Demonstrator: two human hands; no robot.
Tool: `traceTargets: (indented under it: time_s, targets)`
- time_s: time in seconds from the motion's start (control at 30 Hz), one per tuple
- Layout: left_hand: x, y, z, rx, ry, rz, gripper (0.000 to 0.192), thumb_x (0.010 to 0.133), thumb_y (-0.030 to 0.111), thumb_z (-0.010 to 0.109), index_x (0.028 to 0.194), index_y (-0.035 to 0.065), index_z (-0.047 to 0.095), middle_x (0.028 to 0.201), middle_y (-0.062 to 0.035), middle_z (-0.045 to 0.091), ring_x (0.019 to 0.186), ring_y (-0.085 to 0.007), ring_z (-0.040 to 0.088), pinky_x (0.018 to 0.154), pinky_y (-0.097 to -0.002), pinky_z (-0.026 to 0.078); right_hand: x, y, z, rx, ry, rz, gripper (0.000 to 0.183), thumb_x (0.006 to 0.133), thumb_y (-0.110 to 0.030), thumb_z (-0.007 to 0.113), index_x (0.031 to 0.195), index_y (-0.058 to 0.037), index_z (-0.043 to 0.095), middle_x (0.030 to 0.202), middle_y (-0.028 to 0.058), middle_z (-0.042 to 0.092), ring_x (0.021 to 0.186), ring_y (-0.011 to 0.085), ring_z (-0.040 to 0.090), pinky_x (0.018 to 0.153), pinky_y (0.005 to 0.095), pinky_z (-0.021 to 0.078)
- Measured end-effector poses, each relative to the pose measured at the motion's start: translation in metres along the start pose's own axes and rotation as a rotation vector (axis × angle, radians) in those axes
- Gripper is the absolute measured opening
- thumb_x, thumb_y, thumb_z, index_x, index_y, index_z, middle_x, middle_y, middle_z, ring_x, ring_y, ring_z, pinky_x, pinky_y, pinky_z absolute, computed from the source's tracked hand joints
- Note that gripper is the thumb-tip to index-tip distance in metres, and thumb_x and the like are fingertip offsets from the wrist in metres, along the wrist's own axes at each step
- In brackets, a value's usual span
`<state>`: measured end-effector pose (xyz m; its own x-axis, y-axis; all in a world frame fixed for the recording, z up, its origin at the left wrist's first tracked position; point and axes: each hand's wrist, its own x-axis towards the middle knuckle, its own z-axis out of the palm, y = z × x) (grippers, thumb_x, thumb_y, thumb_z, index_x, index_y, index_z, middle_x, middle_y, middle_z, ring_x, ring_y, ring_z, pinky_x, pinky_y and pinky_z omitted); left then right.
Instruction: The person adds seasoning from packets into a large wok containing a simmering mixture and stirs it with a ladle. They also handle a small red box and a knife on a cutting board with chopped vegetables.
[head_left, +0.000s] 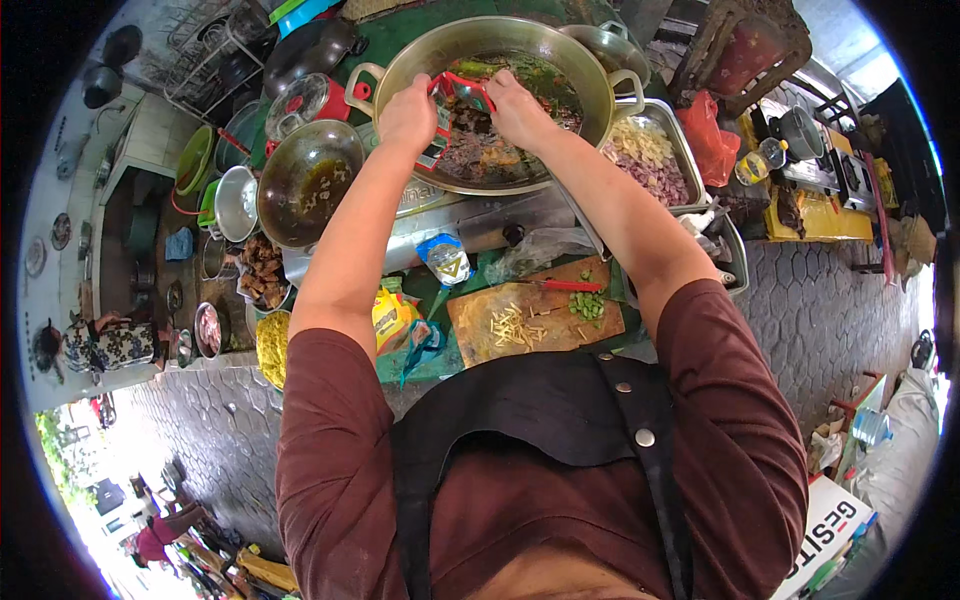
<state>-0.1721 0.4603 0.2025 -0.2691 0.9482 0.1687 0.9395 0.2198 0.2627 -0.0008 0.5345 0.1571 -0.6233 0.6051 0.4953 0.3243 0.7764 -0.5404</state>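
Note:
Both my hands are over a large metal pot (600, 82) with two loop handles, which stands on a gas stove (480, 232). My left hand (409, 116) and my right hand (519, 111) grip opposite sides of a red, printed packet (469, 90) between them. Part of the packet hangs below my left hand, and its mouth is hard to make out. Dark liquid with green leaves and brown bits (487, 150) fills the pot's lower part. Whether anything falls from the packet cannot be seen.
Left of the pot sits an oily wok (311, 184); at the right is a tray of chopped onions (649, 161). Nearer me lies a wooden cutting board (480, 330) with a red-handled knife (570, 286). A blue-white packet (444, 259) rests by the stove. Another person (105, 345) is at far left.

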Motion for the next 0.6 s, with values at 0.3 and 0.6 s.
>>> traceTargets:
  time_s: [0.3,0.6]
  targets:
    - [0.003,-0.007,0.024,-0.132,0.059,0.307,0.045,0.081,0.001,0.048,0.12,0.0227,0.055,0.102,-0.0174,0.061,0.089,-0.0389,0.06,0.075,-0.0478,0.047,0.005,0.001,0.011,-0.161,-0.251,0.032,0.032,0.073,0.003,0.058,0.104,-0.0022,0.057,0.108,0.0178,0.047,0.102,0.0363,0.054,0.085,0.0415,0.0469]
    - [0.017,-0.015,0.033,-0.383,0.072,0.094,0.04,0.078,0.001,0.049,0.112,0.0188,0.061,0.091,-0.0145,0.065,0.081,-0.0329,0.062,0.073,-0.0413,0.049,-0.004,0.011,0.014,-0.08,-0.317,0.377,0.041,0.068,-0.018,0.071,0.107,-0.0062,0.061,0.117,0.0128,0.048,0.107,0.0301,0.055,0.091,0.0389,0.0461]
